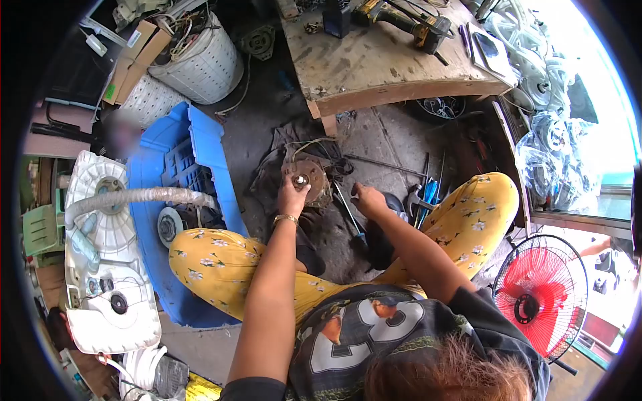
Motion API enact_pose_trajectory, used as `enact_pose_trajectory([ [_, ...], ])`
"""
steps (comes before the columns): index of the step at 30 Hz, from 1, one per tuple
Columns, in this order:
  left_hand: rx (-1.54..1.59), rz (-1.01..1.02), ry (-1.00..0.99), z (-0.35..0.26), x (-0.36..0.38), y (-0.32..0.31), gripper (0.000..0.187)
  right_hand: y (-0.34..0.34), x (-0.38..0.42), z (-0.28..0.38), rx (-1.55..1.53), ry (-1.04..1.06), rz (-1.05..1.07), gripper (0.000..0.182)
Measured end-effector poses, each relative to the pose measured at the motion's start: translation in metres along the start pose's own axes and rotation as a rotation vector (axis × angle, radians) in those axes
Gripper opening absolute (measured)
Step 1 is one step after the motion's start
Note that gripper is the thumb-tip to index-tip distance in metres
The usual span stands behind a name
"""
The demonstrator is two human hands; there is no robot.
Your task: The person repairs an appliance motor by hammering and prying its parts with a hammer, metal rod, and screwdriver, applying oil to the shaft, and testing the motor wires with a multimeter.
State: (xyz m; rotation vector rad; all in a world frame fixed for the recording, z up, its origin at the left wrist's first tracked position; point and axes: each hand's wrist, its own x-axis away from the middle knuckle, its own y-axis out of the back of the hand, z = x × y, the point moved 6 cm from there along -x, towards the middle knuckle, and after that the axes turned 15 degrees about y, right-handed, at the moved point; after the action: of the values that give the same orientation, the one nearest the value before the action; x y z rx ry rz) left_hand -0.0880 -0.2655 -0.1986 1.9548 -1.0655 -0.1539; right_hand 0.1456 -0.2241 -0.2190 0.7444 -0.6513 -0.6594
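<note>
A round, rusty-brown electric motor (314, 182) rests on a dark rag (267, 164) on the floor between my knees, with thin wires running up from its top. My left hand (292, 198) grips the motor by its middle, fingers and thumb around the shiny shaft. To the right of the motor, my right hand (370, 200) hovers with curled fingers; whatever is in them, if anything, is hidden. A screwdriver (350, 212) with a blue handle lies between my hands, its tip towards the motor.
Several blue-handled screwdrivers (429, 194) and a hammer (416, 200) lie by my right knee. Ahead stands a low wooden table (401, 70) carrying a yellow-black drill (401, 25). A blue crate (180, 281) is at left, a red fan (535, 301) at right.
</note>
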Motion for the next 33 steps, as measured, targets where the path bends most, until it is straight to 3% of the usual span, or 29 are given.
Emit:
enact_pose_trajectory([
  [4,0.093,0.125,0.101,0.000,-0.015,-0.016,0.033,-0.014,-0.010,0.013,-0.116,0.032,-0.053,0.033],
  [7,0.250,0.294,0.359,0.013,-0.022,-0.026,0.031,-0.018,-0.017,0.032,-0.127,0.061,-0.025,0.034],
  [13,0.144,0.241,0.196,0.005,-0.010,-0.012,0.015,-0.025,-0.020,0.048,-0.119,0.097,0.021,0.036],
  [14,0.076,0.196,0.082,0.011,-0.015,-0.017,0.014,-0.029,-0.021,0.046,-0.111,0.099,0.046,0.036],
  [19,-0.128,0.355,-0.020,-0.012,-0.028,0.006,0.012,-0.046,-0.025,0.020,-0.067,0.084,0.155,0.039],
  [22,-0.252,0.436,-0.284,-0.031,-0.036,0.022,0.011,-0.042,-0.034,-0.013,-0.124,-0.105,-0.296,0.043],
  [24,-0.376,0.456,-0.436,-0.033,-0.046,0.025,0.007,-0.060,-0.057,-0.055,-0.402,-0.276,-0.350,0.049],
  [28,-0.837,0.495,-0.583,-0.044,-0.045,0.041,0.011,-0.008,-0.064,-0.040,-0.963,-0.591,-0.379,0.056],
  [31,-1.108,0.357,-0.731,-0.026,-0.047,0.035,0.012,0.023,-0.083,-0.033,0.055,-0.242,-0.363,0.060],
  [32,-1.191,0.226,-0.731,-0.020,-0.050,0.033,0.011,0.023,-0.088,-0.032,0.042,-0.253,-0.248,0.062],
  [33,-1.065,0.216,-0.714,-0.029,-0.043,0.038,0.014,0.027,-0.090,-0.028,0.093,-0.253,-0.226,0.060],
])
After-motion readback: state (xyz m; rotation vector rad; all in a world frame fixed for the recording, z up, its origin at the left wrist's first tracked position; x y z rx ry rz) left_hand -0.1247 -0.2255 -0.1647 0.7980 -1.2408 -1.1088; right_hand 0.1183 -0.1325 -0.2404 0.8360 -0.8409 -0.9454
